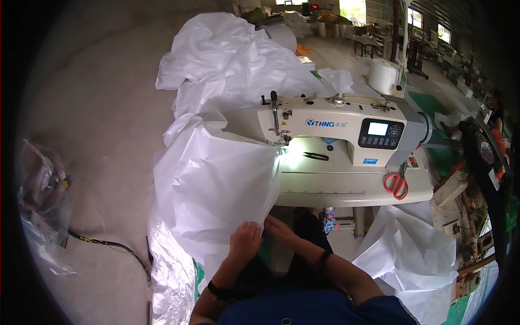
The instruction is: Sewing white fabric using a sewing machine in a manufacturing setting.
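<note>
A large white plastic sheet (216, 184) hangs over the left end of a white sewing machine (330, 124). Its right edge runs from under the lit needle area down to my hands. My left hand (246, 237) is closed on the sheet near its lower right edge. Close beside it, my right hand (277, 227) grips the same edge, its fingertips partly hidden by the sheet. Black thread snips (316, 156) lie on the machine bed to the right of the needle. Red-handled scissors (397, 184) rest at the right of the table.
More white sheeting (233, 59) is heaped behind the machine. A thread cone (383, 77) stands at the back right. Folded white material (409, 249) sits below the table at right. On the floor at left are a clear plastic bag (46, 189) and a black cable (108, 242).
</note>
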Available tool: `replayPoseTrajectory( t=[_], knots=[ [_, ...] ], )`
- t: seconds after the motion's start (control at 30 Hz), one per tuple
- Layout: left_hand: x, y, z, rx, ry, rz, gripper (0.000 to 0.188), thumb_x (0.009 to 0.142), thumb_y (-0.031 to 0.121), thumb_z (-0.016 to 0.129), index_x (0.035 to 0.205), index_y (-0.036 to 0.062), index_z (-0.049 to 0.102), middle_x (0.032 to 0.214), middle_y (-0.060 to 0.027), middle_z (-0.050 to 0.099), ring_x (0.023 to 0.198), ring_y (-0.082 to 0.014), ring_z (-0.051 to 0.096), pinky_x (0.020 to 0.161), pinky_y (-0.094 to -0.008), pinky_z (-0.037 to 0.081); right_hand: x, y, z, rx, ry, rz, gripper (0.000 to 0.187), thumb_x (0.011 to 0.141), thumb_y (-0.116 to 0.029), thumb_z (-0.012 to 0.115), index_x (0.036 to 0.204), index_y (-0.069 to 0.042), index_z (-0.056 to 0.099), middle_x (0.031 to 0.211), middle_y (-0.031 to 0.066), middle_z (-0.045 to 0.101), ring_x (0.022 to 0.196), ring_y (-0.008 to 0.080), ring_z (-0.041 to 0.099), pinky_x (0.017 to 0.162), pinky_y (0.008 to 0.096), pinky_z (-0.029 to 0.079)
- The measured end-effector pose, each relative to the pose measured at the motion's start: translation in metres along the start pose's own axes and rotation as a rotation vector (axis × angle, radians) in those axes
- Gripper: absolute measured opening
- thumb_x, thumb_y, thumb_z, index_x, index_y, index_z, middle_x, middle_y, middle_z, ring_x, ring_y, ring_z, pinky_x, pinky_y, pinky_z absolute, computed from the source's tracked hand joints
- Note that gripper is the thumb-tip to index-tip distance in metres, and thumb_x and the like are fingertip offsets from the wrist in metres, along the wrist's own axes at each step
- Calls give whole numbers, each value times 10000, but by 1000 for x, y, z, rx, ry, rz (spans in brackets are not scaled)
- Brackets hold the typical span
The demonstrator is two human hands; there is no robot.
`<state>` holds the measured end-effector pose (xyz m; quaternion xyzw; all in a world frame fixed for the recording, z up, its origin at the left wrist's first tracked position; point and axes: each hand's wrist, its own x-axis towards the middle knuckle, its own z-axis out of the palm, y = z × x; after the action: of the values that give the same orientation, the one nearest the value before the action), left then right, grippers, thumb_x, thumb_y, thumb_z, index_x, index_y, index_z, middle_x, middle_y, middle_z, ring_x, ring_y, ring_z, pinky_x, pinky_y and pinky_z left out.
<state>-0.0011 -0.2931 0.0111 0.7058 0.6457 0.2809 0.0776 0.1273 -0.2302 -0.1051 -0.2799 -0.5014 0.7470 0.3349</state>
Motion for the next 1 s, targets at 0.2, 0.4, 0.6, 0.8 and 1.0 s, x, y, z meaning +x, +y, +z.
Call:
replayPoseTrajectory(
  t=[0.2, 0.4, 0.6, 0.8, 1.0],
  knots=[
    [24, 22, -32, 310, 18, 254, 73, 790, 112, 511, 753, 50, 523, 746, -132, 572, 717, -316, 584, 603, -424, 473, 41, 80, 80, -542, -444, 313, 344, 918, -206, 482, 1176, 21, 470, 1071, 97, 575, 932, 154, 570, 831, 283, 459],
    [13, 1, -10, 334, -118, 198, 119, 813, 158, 498, 734, 78, 535, 719, -122, 575, 662, -320, 589, 589, -434, 472, 8, 102, 67, -673, -570, 419, 315, 905, -214, 500, 1118, 18, 491, 1000, 107, 589, 863, 180, 590, 774, 304, 486],
    [-3, -34, 14, -157, -61, 16, 182, 863, 218, 480, 780, 75, 557, 733, -137, 596, 708, -342, 598, 613, -449, 462, -14, 6, 33, -559, -9, 86, 290, 892, -222, 518, 1059, 15, 513, 929, 117, 603, 793, 206, 609, 717, 325, 513],
    [3, -49, 20, -276, -132, -212, 182, 822, 230, 541, 899, 79, 607, 732, -161, 613, 712, -346, 606, 635, -431, 467, -20, -35, 42, -76, 500, 221, 283, 887, -253, 514, 948, 21, 538, 839, 131, 616, 697, 224, 626, 602, 351, 541],
    [6, -53, 13, -313, -134, -211, 235, 812, 201, 540, 993, 66, 602, 709, -160, 613, 682, -329, 617, 631, -414, 472, -19, -16, 50, -142, 439, 47, 277, 875, -218, 520, 968, 41, 545, 808, 112, 607, 667, 177, 614, 567, 302, 523]
  ],
)
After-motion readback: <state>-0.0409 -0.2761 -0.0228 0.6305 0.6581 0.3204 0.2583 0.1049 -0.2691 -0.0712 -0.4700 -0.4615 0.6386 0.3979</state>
